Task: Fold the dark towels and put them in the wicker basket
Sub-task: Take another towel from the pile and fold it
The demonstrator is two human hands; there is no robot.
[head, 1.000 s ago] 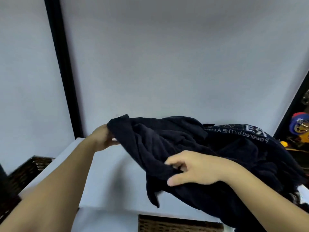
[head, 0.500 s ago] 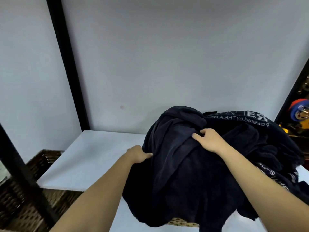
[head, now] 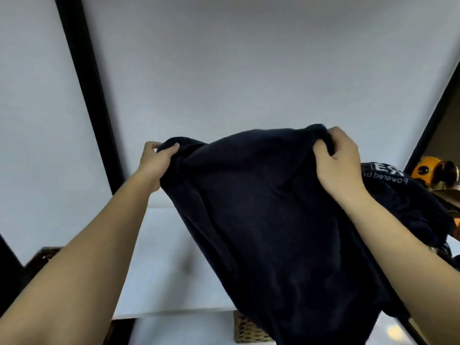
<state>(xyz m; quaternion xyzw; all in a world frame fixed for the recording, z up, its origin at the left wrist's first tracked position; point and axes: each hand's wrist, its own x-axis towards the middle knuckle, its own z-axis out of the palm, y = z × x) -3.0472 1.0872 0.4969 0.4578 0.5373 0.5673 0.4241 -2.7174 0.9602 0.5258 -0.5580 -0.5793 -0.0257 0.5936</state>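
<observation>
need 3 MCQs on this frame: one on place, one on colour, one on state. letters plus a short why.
1. Where does the pile of towels with white lettering lie?
A. behind the right hand
B. left of the left hand
C. in a wicker basket

2. What colour is the held towel?
A. white
B. dark navy
C. yellow

3. How is that towel held?
A. folded flat on the white table
B. one hand only
C. lifted, both hands gripping its top edge

Key:
1 A: the lettering shows just past the right hand.
2 B: the cloth is near-black blue.
3 C: the left hand and the right hand each pinch an upper corner.
</observation>
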